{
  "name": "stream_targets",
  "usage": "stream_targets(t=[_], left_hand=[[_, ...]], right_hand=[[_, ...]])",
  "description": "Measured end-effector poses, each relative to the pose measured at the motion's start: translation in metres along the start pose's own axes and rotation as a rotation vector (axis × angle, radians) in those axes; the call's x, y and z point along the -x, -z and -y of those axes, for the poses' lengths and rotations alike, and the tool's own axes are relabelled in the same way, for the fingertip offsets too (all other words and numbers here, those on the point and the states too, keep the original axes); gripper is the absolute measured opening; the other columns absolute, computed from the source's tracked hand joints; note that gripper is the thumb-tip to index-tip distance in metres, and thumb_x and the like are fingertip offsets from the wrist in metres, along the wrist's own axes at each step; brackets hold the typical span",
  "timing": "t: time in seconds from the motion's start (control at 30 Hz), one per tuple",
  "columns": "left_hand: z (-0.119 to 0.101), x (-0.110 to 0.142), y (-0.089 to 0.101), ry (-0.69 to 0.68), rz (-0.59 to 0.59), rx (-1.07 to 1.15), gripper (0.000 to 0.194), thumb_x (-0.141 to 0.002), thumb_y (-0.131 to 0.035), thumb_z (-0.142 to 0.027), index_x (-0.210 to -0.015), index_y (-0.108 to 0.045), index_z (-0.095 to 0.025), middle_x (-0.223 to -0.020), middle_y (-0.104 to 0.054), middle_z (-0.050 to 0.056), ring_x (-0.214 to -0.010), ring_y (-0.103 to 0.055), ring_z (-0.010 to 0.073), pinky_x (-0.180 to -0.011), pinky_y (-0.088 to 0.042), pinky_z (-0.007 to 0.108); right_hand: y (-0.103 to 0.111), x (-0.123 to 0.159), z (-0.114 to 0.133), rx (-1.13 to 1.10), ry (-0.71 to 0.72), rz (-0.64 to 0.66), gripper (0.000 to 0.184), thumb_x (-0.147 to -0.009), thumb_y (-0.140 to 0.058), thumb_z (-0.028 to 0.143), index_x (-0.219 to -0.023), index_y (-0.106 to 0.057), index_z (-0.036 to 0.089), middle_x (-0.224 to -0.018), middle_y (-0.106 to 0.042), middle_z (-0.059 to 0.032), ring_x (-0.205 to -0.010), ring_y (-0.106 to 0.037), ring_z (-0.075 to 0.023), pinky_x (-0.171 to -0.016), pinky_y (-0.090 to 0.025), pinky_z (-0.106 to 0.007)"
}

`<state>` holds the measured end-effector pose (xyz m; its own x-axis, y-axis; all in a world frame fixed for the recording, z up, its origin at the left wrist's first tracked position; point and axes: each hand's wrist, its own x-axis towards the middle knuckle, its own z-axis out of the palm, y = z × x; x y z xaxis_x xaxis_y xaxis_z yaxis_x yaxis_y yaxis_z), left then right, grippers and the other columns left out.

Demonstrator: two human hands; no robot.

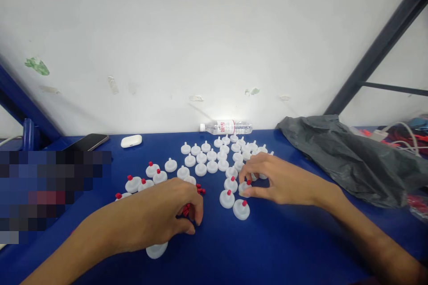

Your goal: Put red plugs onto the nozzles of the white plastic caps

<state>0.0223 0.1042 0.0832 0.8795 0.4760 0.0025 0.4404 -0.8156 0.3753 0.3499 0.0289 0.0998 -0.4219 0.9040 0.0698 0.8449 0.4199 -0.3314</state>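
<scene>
From the head camera, my right hand (277, 181) pinches a white cap with a red plug (245, 188), just in front of the cluster of plain white caps (214, 156) on the blue table (284, 249). My left hand (157, 218) curls over the loose red plugs (190, 202), left of that cluster. I judge it best to hold the cap flat and press the plug in straight.

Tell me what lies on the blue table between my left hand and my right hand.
In the head view, between the left hand and the right hand stand two white caps with red tips and on the blue table; otherwise that stretch is bare.
</scene>
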Motion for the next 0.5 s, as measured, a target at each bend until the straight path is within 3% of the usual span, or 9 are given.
stream_targets(t=[0.17,0.3,0.4,0.5], left_hand=[[0.011,-0.003,-0.012,0.114,0.062,0.082,0.033,-0.073,-0.094,-0.016,-0.086,-0.081,-0.044,-0.081,-0.079,-0.016,-0.070,-0.071,0.0095,-0.054,-0.045,0.015],[0.010,-0.006,-0.014,0.085,0.103,0.109,0.031,-0.078,-0.088,-0.014,-0.075,-0.080,-0.044,-0.072,-0.077,-0.019,-0.061,-0.068,0.0065,-0.053,-0.044,0.014],[0.001,-0.006,-0.007,0.049,0.022,0.072,0.024,-0.082,-0.082,-0.017,-0.080,-0.077,-0.040,-0.082,-0.079,-0.016,-0.074,-0.073,0.0101,-0.063,-0.050,0.018],[-0.007,-0.008,0.003,0.021,-0.135,0.022,0.013,-0.091,-0.073,-0.023,-0.089,-0.075,-0.036,-0.085,-0.079,-0.011,-0.078,-0.074,0.0149,-0.068,-0.053,0.024]], right_hand=[[-0.004,-0.004,0.007,0.046,0.043,-0.119,0.044,-0.111,-0.052,0.062,-0.127,-0.075,0.028,-0.122,-0.078,-0.0072,-0.114,-0.071,-0.0298,-0.102,-0.055,-0.052],[-0.013,-0.009,0.006,0.132,0.083,-0.092,0.047,-0.115,-0.045,0.057,-0.144,-0.071,0.029,-0.137,-0.076,-0.0059,-0.126,-0.069,-0.0309,-0.109,-0.051,-0.054],[-0.018,-0.012,0.003,0.145,0.157,-0.096,0.048,-0.120,-0.035,0.046,-0.136,-0.075,0.025,-0.139,-0.076,-0.0046,-0.124,-0.069,-0.0281,-0.108,-0.051,-0.052],[-0.020,-0.012,0.000,0.202,0.209,-0.212,0.041,-0.119,-0.040,0.041,-0.132,-0.075,0.022,-0.134,-0.078,-0.0070,-0.121,-0.071,-0.0285,-0.105,-0.053,-0.052]])
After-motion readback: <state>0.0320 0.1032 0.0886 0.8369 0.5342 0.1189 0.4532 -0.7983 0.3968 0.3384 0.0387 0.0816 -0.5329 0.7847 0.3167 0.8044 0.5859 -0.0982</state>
